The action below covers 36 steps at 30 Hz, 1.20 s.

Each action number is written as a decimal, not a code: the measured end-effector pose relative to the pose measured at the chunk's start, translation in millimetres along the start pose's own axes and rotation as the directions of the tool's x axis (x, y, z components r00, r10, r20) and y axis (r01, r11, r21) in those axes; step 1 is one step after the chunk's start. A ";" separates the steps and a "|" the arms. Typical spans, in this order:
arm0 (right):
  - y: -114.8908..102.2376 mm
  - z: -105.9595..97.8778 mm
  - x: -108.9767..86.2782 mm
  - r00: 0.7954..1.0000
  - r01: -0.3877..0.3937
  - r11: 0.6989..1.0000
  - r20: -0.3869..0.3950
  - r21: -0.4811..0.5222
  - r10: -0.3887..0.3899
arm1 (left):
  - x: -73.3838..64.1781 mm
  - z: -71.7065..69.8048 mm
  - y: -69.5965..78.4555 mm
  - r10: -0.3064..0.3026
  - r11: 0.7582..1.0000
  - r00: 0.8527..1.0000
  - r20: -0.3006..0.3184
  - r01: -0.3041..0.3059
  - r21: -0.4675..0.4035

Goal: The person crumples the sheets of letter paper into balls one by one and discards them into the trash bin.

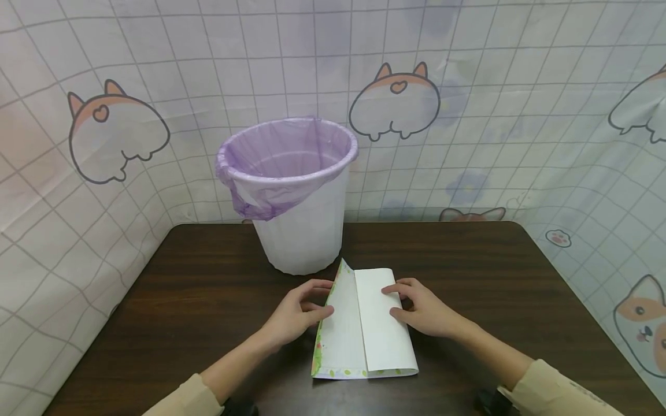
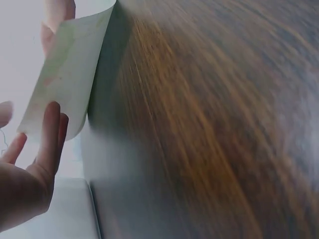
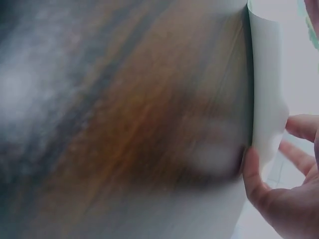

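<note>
A sheet of paper (image 1: 340,341), white inside with a green leafy print on its outer side, lies on the dark wooden table. Its right part is folded over as a flap (image 1: 384,323), while the left edge stands raised. At that edge my left hand (image 1: 299,309) pinches the paper, thumb over the inner face and fingers against the printed outer face (image 2: 70,64). My right hand (image 1: 424,309) rests on the folded side, with its thumb and index finger on the flap and other fingers along the fold (image 3: 251,99).
A white trash bin (image 1: 307,231) lined with a purple bag (image 1: 260,196) stands behind the paper, at the table's back. Around the brown table (image 1: 198,289) hangs a white gridded cloth (image 1: 208,75) with cartoon corgis.
</note>
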State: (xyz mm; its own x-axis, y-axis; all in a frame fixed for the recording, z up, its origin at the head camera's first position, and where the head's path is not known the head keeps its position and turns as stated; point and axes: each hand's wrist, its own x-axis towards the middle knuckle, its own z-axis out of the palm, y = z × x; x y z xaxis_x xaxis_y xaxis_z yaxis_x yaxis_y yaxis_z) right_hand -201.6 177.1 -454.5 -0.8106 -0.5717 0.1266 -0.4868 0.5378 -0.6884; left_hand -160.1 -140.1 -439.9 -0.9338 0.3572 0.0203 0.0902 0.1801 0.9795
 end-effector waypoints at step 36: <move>6.1 1.5 1.2 0.987 0.012 0.859 0.130 0.512 -0.091 | 38.3 34.9 -2.6 -0.121 0.987 0.989 0.087 0.111 0.115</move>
State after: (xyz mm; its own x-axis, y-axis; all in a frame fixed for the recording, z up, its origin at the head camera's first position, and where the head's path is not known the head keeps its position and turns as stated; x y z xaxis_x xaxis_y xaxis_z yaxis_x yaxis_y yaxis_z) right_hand -205.1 178.7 -459.6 -0.7140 -0.6936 0.0949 -0.2610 0.1379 -0.9554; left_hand -184.0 -94.9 -448.6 -0.9043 0.4108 -0.1161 0.0253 0.3231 0.9460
